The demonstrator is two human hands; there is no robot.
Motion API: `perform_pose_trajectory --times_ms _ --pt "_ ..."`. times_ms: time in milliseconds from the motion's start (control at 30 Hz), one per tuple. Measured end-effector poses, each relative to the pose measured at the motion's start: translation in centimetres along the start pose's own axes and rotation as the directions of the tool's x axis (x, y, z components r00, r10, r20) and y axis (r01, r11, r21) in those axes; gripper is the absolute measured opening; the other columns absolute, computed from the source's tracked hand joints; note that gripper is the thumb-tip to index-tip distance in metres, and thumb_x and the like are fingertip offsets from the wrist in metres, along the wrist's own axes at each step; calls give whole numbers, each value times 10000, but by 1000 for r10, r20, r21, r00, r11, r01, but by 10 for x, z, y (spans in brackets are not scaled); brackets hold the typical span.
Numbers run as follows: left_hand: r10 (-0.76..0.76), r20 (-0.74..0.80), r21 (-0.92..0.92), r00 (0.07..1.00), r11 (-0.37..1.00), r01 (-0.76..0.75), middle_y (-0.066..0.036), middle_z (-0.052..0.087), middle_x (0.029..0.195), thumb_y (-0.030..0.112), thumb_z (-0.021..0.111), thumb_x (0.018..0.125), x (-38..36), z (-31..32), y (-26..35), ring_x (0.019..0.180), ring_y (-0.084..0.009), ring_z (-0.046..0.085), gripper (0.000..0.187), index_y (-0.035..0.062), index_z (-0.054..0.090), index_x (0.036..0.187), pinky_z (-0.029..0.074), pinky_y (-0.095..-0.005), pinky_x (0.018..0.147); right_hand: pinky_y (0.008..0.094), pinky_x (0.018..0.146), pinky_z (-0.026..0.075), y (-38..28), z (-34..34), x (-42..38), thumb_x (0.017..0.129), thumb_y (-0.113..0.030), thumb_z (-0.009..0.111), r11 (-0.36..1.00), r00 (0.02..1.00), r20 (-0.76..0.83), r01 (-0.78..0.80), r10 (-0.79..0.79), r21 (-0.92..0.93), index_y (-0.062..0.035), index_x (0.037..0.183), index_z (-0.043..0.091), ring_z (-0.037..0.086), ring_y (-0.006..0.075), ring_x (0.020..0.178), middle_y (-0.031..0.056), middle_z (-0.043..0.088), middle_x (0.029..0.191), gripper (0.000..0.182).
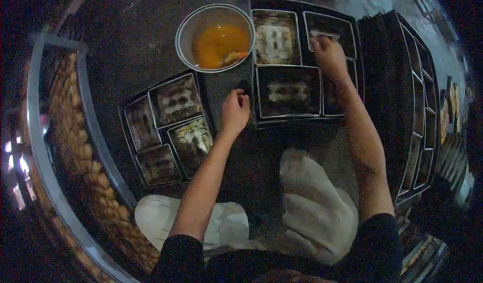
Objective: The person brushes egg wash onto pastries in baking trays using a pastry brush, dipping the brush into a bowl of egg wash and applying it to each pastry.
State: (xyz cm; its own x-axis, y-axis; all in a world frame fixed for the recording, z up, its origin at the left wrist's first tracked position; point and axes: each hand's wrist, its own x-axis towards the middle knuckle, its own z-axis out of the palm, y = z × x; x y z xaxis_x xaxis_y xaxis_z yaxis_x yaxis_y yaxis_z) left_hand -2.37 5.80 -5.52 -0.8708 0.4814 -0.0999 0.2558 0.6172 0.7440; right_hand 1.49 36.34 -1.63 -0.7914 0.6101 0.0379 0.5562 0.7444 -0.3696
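Two dark sleeves [375, 245] lay nearest, at 4 and 7 o'clock, then two pale trouser legs [317, 202]. Near centre, the left hand [235, 113] curled its fingers; at 2, the right hand [329, 56] bent its own over the 1 o'clock section of one four-section tin [294, 92]. Whether either gripped anything, I couldn't tell. A second tin [176, 99], also four-section, sat at 9, one bowl [186, 36] of orange liquid [216, 39] near 12. The floor [131, 41] was dark, the room dim.

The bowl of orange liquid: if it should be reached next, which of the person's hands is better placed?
Probably the left hand. It is just below the bowl in the view, while the right hand is farther away, at the upper right compartment of the four-part pan.
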Motion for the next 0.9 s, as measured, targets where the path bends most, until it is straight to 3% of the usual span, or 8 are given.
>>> perform_pose_trajectory --times_ms 100,200,300,400,500,600,700,900 --pt "72 -15 87 997 994 -70 -190 584 855 169 554 816 3 17 11 807 -349 575 279 -32 516 1005 454 -416 720 452 767 445 79 0 -38 833 -274 503 969 977 -147 -177 152 -174 16 998 565 558 400 840 241 580 860 339" --pt "100 -13 179 995 979 -96 -206 571 864 173 539 823 7 29 20 800 -369 565 259 -31 518 983 450 -429 713 454 764 447 135 -2 -70 812 -196 503 918 956 -10 -286 295 -274 44 990 536 536 419 867 259 551 889 301" --pt "77 -23 253 997 965 -69 -208 567 838 170 510 839 17 33 16 777 -383 555 209 -19 514 929 443 -439 678 454 832 446 180 22 -80 772 -219 541 923 924 116 -340 364 -182 36 1027 530 505 414 998 284 517 1032 361" --pt "95 -63 166 993 983 -84 -194 572 806 173 509 840 33 32 17 752 -376 558 197 -10 511 914 436 -447 653 454 797 468 146 -3 -81 753 -185 559 909 943 -300 -246 145 -335 54 1000 525 541 407 938 267 542 991 345" --pt "120 -46 277 992 955 -103 -184 569 749 175 510 840 40 33 23 709 -370 555 181 5 511 903 428 -447 626 474 698 480 160 0 -66 748 -107 544 878 930 -263 -339 257 -339 29 932 548 573 412 789 236 581 861 228" --pt "149 -40 313 988 941 -129 -187 559 723 163 505 842 45 34 24 683 -373 551 158 9 503 876 423 -446 605 456 705 488 156 -8 -59 763 -112 538 837 860 51 -477 507 -267 -3 884 580 590 387 820 208 604 857 168" --pt "231 -59 264 971 942 -208 -191 545 697 153 507 840 47 37 16 659 -377 544 146 8 490 846 415 -449 583 445 704 492 154 -11 -61 777 -121 530 793 833 31 -514 553 -327 -28 828 599 596 365 858 201 606 904 126" --pt "294 -37 196 955 939 -281 -189 530 674 129 520 831 48 34 10 636 -380 535 136 1 476 829 407 -446 569 446 693 493 158 -15 -61 781 -112 527 821 897 -21 -414 442 -392 -30 781 586 607 356 816 187 614 845 101"
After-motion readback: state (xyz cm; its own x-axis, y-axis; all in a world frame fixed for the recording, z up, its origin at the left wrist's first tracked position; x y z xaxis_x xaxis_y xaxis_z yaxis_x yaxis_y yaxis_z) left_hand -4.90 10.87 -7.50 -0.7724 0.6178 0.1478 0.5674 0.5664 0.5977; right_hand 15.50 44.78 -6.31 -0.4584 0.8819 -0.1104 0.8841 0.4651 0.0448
